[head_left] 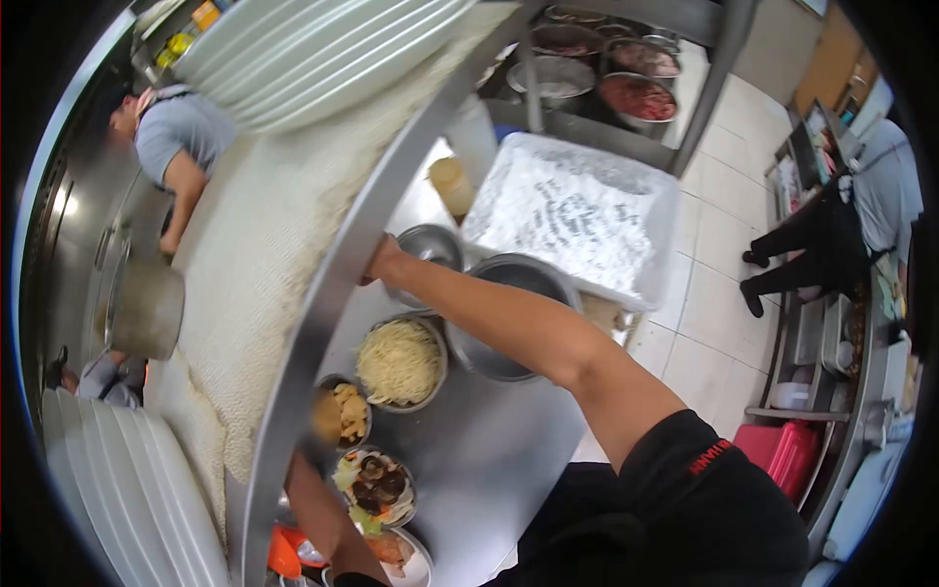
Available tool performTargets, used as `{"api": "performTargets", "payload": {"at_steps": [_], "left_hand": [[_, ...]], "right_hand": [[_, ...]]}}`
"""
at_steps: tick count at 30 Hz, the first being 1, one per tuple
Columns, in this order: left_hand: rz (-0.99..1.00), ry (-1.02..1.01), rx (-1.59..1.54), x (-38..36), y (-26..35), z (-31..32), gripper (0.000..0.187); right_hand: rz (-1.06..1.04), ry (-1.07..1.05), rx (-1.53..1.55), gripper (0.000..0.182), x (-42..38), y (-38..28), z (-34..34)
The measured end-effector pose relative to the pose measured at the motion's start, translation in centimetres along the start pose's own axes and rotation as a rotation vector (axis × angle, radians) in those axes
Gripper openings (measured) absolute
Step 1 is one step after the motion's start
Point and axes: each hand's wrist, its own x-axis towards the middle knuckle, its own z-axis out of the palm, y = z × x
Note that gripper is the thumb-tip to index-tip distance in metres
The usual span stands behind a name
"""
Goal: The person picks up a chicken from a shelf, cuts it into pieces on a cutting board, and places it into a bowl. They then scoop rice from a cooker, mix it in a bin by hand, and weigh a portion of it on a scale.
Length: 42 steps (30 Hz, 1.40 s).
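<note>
Right now my right hand [380, 262] reaches toward ten o'clock and meets the rim of the steel shelf [335, 259], which covers most of its fingers, so I cannot tell whether they grip. My left hand [299, 472] is out toward seven o'clock, slipping under that same rim; its fingers are hidden and I cannot tell their state. The shelf rim's long axis runs from one o'clock down to seven. Beneath it on the worktop [474, 470], round bowls make a loose row from twelve to six o'clock, none pointing anywhere: a small steel bowl [430, 248] just beside my right hand, a bowl of pale shredded strips [399, 362], a bowl of yellowish chunks [348, 415], and, near my left wrist, a bowl of mixed vegetables [376, 483] topped with dark brown pieces. A large metal bowl [509, 284] sits under my right forearm. Toward one o'clock, a tub of white powder [567, 210] has its long axis from ten to four, and farther up, bowls of reddish meat [638, 96] stand on a rack [577, 127].
</note>
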Motion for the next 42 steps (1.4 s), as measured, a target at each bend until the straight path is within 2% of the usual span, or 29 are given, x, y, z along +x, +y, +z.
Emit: {"api": "performTargets", "payload": {"at_steps": [1, 2, 3, 4, 5, 6, 7, 8, 10, 12, 14, 16, 18, 23, 27, 29, 31, 33, 34, 37, 42], "left_hand": [[0.062, -0.031, 0.027, -1.9, 0.8, 1.5, 0.036], [0.141, -0.073, 0.086, -4.2, 1.4, 3.4, 0.036], [0.309, -0.138, 0.288, -6.6, 1.7, 4.9, 0.036], [0.654, -0.172, 0.742, -8.5, 1.8, 5.9, 0.036], [0.796, -0.209, 0.858, -11.0, 2.1, 7.9, 0.036], [0.801, -0.281, 0.820, -13.3, 2.2, 10.4, 0.036], [0.289, -0.242, 0.069, -17.2, 2.4, 14.0, 0.035], [0.040, -0.168, 0.149, -17.9, 2.9, 14.3, 0.041], [0.122, -0.221, 0.135, -26.1, 0.9, 23.4, 0.044], [0.058, -0.369, 0.206, -29.4, -3.2, 29.4, 0.044], [-0.007, -0.499, 0.281, -32.0, -6.8, 33.3, 0.042], [-0.066, -0.617, 0.337, -33.6, -10.0, 36.4, 0.040], [-0.022, -0.805, 0.363, -41.3, -14.6, 43.5, 0.046], [-0.184, -1.175, 0.385, -53.8, -28.1, 58.6, 0.050], [-0.315, -1.420, 0.486, -62.6, -38.9, 68.9, 0.046], [-0.383, -1.545, 0.529, -66.5, -44.3, 74.0, 0.043], [-0.397, -1.606, 0.502, -72.2, -48.3, 78.6, 0.040], [-0.381, -1.643, 0.516, -77.8, -51.1, 82.5, 0.040], [-0.367, -1.642, 0.510, -80.5, -52.2, 84.1, 0.040], [-0.428, -1.652, 0.508, -85.9, -54.7, 87.7, 0.036], [-0.502, -1.659, 0.485, -91.6, -56.9, 91.4, 0.040]], "right_hand": [[0.322, 0.031, 0.137, 0.020, -3.3, -2.9, -2.8], [0.064, 0.056, -0.119, 0.024, -2.6, 1.4, -3.5], [0.162, 0.089, 0.042, 0.025, -5.7, 0.1, -6.3], [0.254, 0.134, 0.207, 0.026, -9.7, -2.2, -9.5], [0.253, 0.156, 0.200, 0.026, -13.4, -3.4, -12.4], [0.265, 0.197, 0.195, 0.027, -17.3, -3.4, -15.5], [0.290, 0.228, 0.169, 0.025, -20.8, -2.5, -18.1], [0.315, 0.257, 0.152, 0.025, -24.4, -1.6, -20.3], [0.253, 0.357, 0.189, 0.027, -33.6, -1.1, -25.8], [0.242, 0.442, -0.010, 0.029, -41.8, 2.0, -31.1], [0.278, 0.659, 0.152, 0.026, -50.6, 4.3, -35.1], [0.297, 0.876, 0.239, 0.025, -58.0, 5.7, -36.5], [0.343, 1.104, 0.302, 0.024, -64.8, 9.5, -38.7], [0.351, 1.643, 0.377, 0.018, -80.6, 15.1, -44.2], [0.325, 1.925, 0.429, 0.019, -90.1, 18.8, -47.8], [0.339, 2.009, 0.433, 0.020, -93.6, 19.9, -49.4], [0.308, 2.106, 0.434, 0.021, -96.5, 21.2, -51.1], [0.364, 2.126, 0.446, 0.022, -98.3, 20.6, -53.0], [0.405, 2.155, 0.463, 0.023, -99.0, 20.4, -53.9], [0.312, 2.198, 0.483, 0.024, -100.1, 21.9, -55.7], [0.257, 2.224, 0.503, 0.023, -101.4, 22.5, -58.2]]}}
